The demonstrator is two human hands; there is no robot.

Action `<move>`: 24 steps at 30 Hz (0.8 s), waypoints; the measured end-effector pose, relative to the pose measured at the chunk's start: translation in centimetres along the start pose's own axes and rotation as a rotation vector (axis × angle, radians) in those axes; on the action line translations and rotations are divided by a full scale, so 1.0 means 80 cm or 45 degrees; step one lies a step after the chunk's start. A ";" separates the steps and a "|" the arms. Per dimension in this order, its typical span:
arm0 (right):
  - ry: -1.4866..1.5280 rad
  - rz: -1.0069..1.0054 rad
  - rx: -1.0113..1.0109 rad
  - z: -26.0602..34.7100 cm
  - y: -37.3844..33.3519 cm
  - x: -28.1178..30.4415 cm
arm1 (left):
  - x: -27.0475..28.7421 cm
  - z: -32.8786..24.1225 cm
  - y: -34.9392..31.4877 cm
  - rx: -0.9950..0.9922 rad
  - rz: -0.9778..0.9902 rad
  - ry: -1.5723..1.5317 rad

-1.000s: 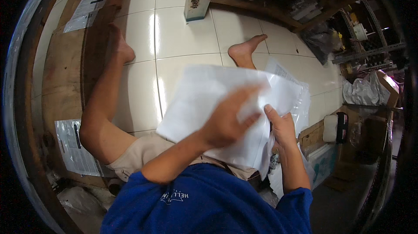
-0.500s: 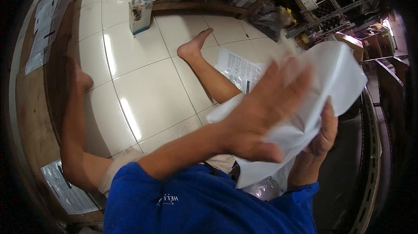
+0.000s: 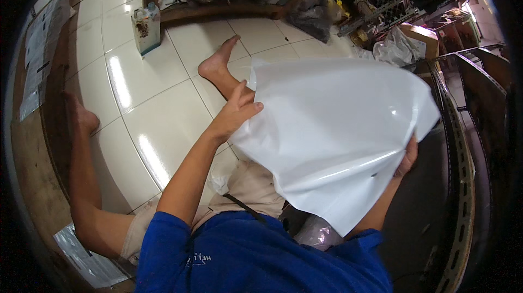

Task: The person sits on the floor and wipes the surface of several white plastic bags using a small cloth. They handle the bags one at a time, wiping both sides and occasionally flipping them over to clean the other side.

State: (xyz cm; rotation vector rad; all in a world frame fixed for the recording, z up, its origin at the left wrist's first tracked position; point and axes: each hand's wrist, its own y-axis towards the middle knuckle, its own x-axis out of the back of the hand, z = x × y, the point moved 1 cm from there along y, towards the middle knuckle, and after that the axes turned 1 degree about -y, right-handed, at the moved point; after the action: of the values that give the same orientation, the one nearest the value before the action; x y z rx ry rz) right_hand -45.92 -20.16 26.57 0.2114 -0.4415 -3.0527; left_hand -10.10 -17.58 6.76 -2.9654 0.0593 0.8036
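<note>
A large, glossy white plastic sheet (image 3: 332, 113), perhaps a flat bag, spreads between my hands above my lap. My left hand (image 3: 234, 116) grips its left edge, thumb on the upper side and fingers partly behind it. On the right, my right hand (image 3: 407, 157) pinches the sheet's edge, with most of its fingers hidden underneath. A fold runs across the lower part toward that hand, and the near corner hangs down over my right forearm. Under this corner shows a shiny, clear-wrapped bundle (image 3: 318, 233) against my body.
Printed plastic packages lie on the wooden board (image 3: 35, 157) at left. A cut-open carton container (image 3: 146, 29) stands on the tiled floor (image 3: 158, 97). Dark plastic bags (image 3: 309, 20) sit beyond my foot. Metal racks (image 3: 463, 184) and a cardboard box (image 3: 422, 40) are at right.
My left hand has moved left from above the sheet to its left edge. The sheet, bunched before, is now spread wide. My right hand still holds the right side.
</note>
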 end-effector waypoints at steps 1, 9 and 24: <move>0.100 -0.012 -0.161 -0.018 -0.006 0.006 | -0.007 -0.002 -0.002 0.152 0.026 -0.035; -0.619 -0.189 -0.765 -0.132 -0.078 0.088 | 0.056 0.080 -0.040 0.239 -0.217 0.927; -0.660 -0.208 -0.772 -0.192 -0.101 0.093 | 0.089 0.181 -0.056 0.603 0.088 1.892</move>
State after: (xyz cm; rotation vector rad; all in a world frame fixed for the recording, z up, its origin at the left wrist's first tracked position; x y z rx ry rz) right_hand -51.34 -17.21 8.72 -0.5996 0.5233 -3.1867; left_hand -11.01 -12.12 -9.03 -2.3714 0.3407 -1.2884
